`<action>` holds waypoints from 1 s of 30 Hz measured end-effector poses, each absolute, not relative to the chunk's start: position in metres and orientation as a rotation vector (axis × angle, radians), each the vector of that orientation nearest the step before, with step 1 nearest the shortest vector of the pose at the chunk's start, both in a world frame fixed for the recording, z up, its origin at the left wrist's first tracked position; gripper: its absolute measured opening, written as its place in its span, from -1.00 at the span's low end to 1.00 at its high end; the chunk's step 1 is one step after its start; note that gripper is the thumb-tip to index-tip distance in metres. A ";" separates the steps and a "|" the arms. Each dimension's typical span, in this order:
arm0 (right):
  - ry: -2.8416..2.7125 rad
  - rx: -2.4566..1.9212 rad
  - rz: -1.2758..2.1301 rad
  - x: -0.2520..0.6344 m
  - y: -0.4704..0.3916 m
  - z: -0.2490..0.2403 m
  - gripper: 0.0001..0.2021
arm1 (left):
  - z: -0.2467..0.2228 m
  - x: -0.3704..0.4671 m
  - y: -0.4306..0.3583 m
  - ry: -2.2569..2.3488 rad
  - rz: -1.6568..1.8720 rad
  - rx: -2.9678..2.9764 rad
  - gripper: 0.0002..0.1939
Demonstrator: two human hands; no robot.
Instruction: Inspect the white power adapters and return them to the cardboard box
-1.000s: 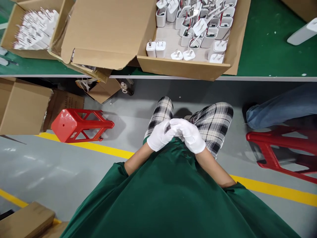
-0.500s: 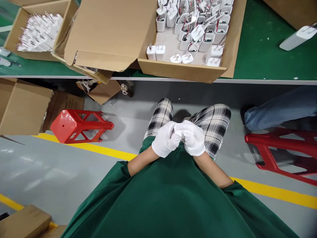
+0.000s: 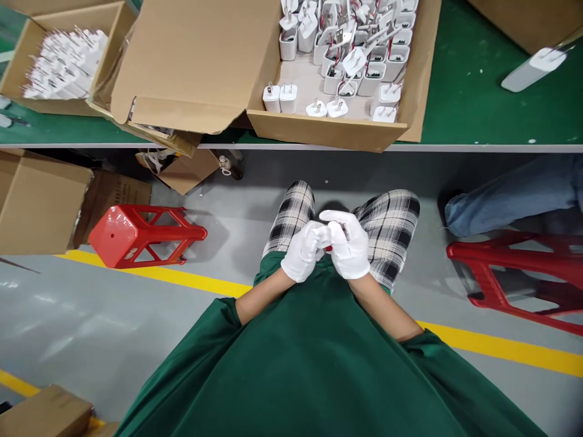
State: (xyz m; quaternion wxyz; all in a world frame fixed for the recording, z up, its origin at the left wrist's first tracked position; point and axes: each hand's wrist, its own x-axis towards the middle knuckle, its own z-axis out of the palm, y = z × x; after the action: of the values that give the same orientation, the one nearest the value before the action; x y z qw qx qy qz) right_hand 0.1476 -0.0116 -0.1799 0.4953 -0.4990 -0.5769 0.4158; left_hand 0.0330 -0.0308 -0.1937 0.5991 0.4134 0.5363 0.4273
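My left hand [image 3: 301,252] and my right hand [image 3: 350,247], both in white gloves, meet above my lap. The left fingers are curled closed, and whatever they hold is hidden or blends in with the gloves. My right thumb presses against the left fingertips while its index finger stretches over the top. A small spot of red shows just below where the hands touch; I cannot tell what it is. Ahead on the bench, an open cardboard box [image 3: 319,124] holds several white plug chargers [image 3: 288,99], some capped and some with red wires showing.
A smaller box [image 3: 59,106] of white plug parts [image 3: 68,64] stands at the left of the green bench [image 3: 473,109]. A lone white charger [image 3: 531,71] lies to the right. Red stools [image 3: 122,237] flank me, and a person's jeans-clad leg [image 3: 505,194] is at the right.
My right hand has turned and its index finger has lifted and straightened. The hands have drawn slightly apart, and the red spot has come into view. The view has shifted slightly.
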 end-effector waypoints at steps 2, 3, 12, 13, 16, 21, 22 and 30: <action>-1.458 -1.215 1.003 0.147 -0.012 -0.179 -0.69 | -0.192 0.035 -0.030 1.243 1.076 0.854 -0.45; -1.474 -1.223 1.031 0.146 -0.013 -0.179 -0.67 | -0.191 0.035 -0.030 1.239 1.114 0.827 -0.44; -1.504 -1.223 1.152 0.154 -0.014 -0.182 -0.52 | -0.173 0.018 -0.026 1.020 1.100 0.770 -0.44; -1.509 -1.223 1.152 0.155 -0.014 -0.182 -0.53 | -0.171 0.017 -0.026 1.012 1.080 0.772 -0.42; -1.484 -1.197 1.196 0.155 -0.017 -0.185 -0.53 | -0.164 0.014 -0.025 1.012 1.022 0.836 -0.41; -1.389 -1.155 1.327 0.149 -0.024 -0.189 -0.50 | -0.164 0.015 -0.028 1.064 0.989 0.890 -0.41; -1.378 -1.158 1.336 0.147 -0.025 -0.190 -0.51 | -0.166 0.016 -0.029 1.069 0.994 0.890 -0.41; -1.354 -1.101 1.277 0.140 -0.027 -0.191 -0.65 | -0.179 0.019 -0.033 1.021 1.062 0.868 -0.48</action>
State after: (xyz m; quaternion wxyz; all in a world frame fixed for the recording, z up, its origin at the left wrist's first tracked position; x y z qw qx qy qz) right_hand 0.1399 -0.0272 -0.1908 0.4704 -0.4493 -0.5525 0.5213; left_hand 0.0192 -0.0334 -0.1793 0.6562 0.3829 0.4505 0.4688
